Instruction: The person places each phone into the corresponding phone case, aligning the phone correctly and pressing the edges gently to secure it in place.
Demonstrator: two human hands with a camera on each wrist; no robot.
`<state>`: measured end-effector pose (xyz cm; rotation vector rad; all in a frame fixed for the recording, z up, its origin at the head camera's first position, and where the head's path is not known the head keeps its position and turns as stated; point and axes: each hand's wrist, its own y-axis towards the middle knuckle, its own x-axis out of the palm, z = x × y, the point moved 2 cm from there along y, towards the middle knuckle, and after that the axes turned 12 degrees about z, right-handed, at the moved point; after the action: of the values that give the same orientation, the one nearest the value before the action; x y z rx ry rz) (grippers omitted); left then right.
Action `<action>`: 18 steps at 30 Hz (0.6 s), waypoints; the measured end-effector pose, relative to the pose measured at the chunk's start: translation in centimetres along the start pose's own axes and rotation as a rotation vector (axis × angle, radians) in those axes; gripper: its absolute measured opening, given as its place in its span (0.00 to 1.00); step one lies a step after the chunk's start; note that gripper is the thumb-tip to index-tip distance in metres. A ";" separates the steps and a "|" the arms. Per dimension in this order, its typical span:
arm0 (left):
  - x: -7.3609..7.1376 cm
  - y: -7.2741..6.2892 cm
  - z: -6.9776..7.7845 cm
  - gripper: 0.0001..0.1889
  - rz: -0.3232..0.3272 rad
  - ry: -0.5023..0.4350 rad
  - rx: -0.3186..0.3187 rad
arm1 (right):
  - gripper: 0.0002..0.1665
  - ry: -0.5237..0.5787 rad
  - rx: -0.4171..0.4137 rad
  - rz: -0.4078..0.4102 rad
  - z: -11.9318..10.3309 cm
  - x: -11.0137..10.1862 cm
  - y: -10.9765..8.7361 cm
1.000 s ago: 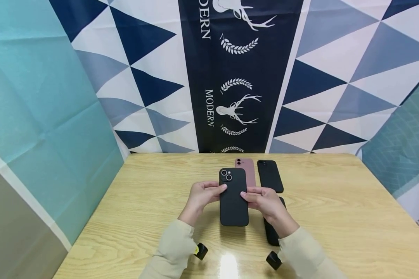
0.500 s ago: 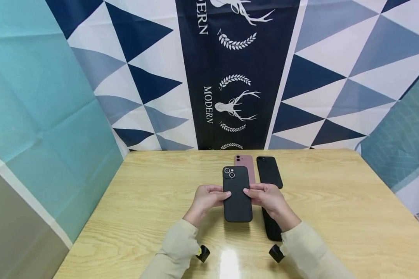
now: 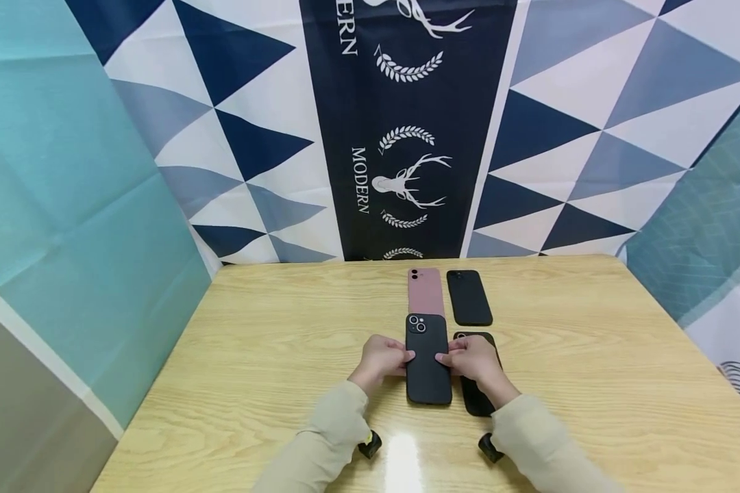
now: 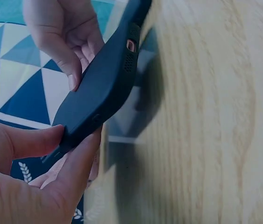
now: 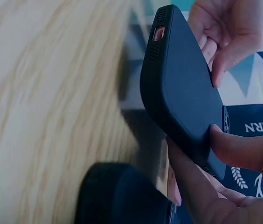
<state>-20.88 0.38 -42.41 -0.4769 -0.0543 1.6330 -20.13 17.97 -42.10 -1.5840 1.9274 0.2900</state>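
Both hands hold a phone in a black case (image 3: 428, 370), its back with two camera lenses facing up. My left hand (image 3: 384, 357) pinches the left long edge, thumb on the back and fingers beneath. On the opposite edge my right hand (image 3: 476, 361) grips it the same way. Both wrist views show a gap and a shadow between the black-cased phone (image 4: 99, 88) and the wooden table. Its charging-port end (image 5: 159, 33) is nearest the cameras. A pink phone (image 3: 425, 291) lies just beyond its top edge in the head view.
A second black phone (image 3: 470, 298) lies right of the pink one. Another black phone (image 3: 477, 397) lies below it, partly hidden by the right hand. The wooden table (image 3: 271, 342) meets a patterned cloth (image 3: 401, 137) at the back.
The held phone has come down toward the table and shifted slightly right, with both hands still gripping it. More of the pink phone and the black phone near the right hand now shows.
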 end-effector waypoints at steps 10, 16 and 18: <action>0.8 -0.2 -0.4 0.07 0.137 0.368 0.234 | 0.16 -0.261 -0.150 0.089 -0.2 0.3 -0.5; 1.0 -0.2 0.2 0.18 0.157 0.472 0.313 | 0.14 -0.339 -0.204 0.129 -0.7 0.5 -0.7; 1.0 -0.1 0.4 0.18 0.159 0.514 0.324 | 0.14 -0.363 -0.221 0.145 -0.9 0.6 -0.8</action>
<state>-20.94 1.47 -42.32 -0.6460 0.6353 1.5890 -19.67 16.79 -41.61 -1.4085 1.7699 0.8181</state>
